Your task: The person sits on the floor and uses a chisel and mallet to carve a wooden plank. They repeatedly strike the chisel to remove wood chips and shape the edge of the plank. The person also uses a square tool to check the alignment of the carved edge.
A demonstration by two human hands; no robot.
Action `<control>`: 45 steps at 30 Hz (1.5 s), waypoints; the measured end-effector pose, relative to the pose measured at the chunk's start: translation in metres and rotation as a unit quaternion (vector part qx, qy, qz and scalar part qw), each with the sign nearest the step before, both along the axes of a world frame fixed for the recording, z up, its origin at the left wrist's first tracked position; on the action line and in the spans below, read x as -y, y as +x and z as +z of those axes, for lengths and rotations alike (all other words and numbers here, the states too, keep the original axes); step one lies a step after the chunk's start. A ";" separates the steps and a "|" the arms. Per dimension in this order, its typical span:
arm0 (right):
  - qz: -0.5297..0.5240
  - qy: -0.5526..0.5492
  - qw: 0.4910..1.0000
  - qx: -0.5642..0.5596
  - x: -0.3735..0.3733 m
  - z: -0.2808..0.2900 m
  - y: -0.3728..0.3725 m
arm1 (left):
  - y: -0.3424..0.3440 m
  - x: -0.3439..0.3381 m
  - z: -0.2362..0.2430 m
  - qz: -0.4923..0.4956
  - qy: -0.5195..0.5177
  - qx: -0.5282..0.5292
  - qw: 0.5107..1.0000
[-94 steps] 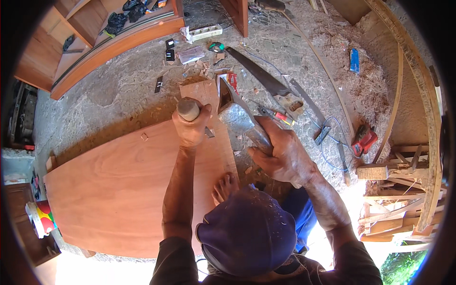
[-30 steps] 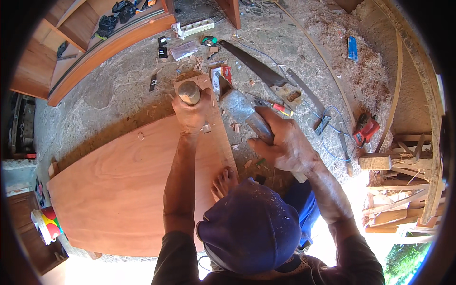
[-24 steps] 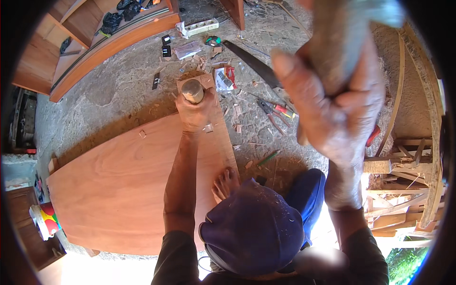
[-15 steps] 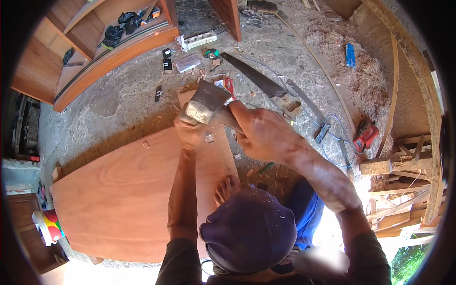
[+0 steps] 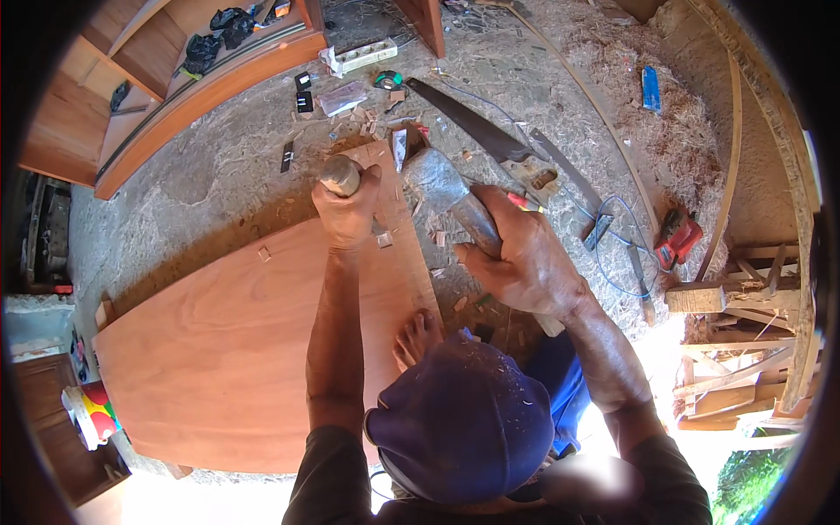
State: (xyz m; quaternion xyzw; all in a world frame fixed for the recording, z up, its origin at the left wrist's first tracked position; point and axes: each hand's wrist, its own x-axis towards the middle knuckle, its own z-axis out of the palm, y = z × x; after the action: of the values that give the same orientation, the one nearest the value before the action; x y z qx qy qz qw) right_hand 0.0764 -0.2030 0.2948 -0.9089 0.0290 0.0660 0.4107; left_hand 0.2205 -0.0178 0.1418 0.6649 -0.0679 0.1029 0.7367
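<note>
Head view: left hand [image 5: 346,214], upper middle of frame, fingers wrapped tight round a wooden tool handle [image 5: 339,175], its blunt round end facing up. Fist hides the lower part; can't tell from here what tip it has or exactly where it sits. It's over the narrow upper end of a reddish wooden board [image 5: 227,350], which fills the lower left and centre of frame.

Right hand [image 5: 534,267], right of centre, clenched on the shaft of a hatchet [image 5: 435,181]. Hatchet head is just right of the left fist, apart from the handle, edge toward top of frame. Bare foot [image 5: 416,341] on the board's right edge, lower centre, next to the dark blue cap [image 5: 464,424].

Handsaw [image 5: 472,122] lies on the floor, upper right of centre. Green-and-black tape measure [image 5: 388,80] and white power strip [image 5: 366,56], upper middle. Red power tool [image 5: 676,238], right side, near a blue cable. Cabinet [image 5: 210,105], upper left. Multicoloured bucket [image 5: 90,413], lower left, by the board's end. Stacked timber [image 5: 735,367], lower right.
</note>
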 end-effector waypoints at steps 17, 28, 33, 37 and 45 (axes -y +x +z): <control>0.061 -0.034 0.926 0.371 -0.021 0.084 0.048 | -0.006 0.002 -0.007 -0.035 0.083 0.084 0.992; 0.004 -0.046 0.985 0.169 -0.002 0.059 0.073 | 0.004 0.019 0.002 -0.006 0.051 0.044 0.998; 0.013 -0.033 0.991 0.132 0.000 0.029 0.064 | 0.007 0.013 -0.005 -0.017 0.029 0.036 0.999; 0.030 -0.030 0.992 0.116 0.003 0.021 0.057 | 0.002 0.017 0.008 -0.022 0.040 0.061 0.997; 0.052 -0.039 0.991 0.116 0.006 0.032 0.048 | 0.007 0.006 -0.018 -0.016 0.021 0.041 0.999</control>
State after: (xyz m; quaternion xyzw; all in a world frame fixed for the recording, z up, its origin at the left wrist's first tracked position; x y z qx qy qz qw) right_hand 0.1240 -0.2087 0.3272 -0.9262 -0.0633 -0.0195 0.3711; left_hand 0.2271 -0.0241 0.1240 0.6739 -0.1104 0.1169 0.7211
